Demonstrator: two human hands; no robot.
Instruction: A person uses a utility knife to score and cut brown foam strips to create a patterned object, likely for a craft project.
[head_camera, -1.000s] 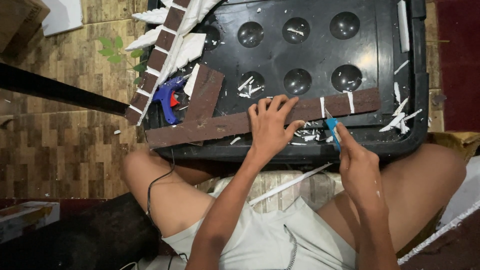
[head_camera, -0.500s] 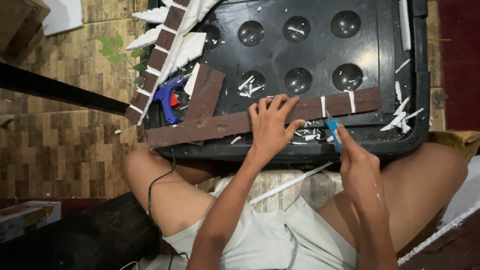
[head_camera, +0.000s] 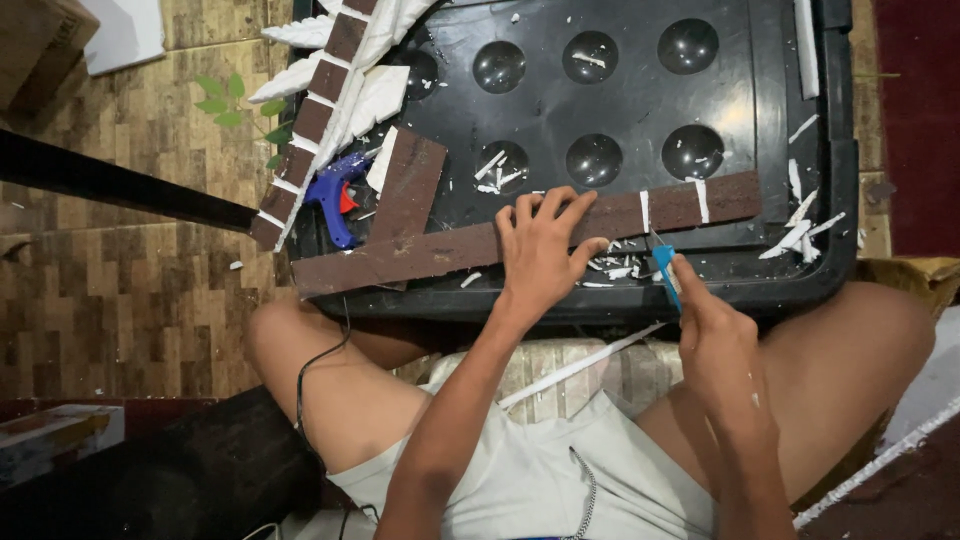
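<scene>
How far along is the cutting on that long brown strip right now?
Done: two white cross lines already show on the long brown strip, and white scraps lie on the black tray. In hand: the left hand presses the strip flat while the right hand holds a blue knife at its near edge. Left: the strip's left stretch is unmarked.

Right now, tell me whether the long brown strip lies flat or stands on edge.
Flat. The brown strip lies broad face up across the black tray, pressed down by the left hand.
</scene>
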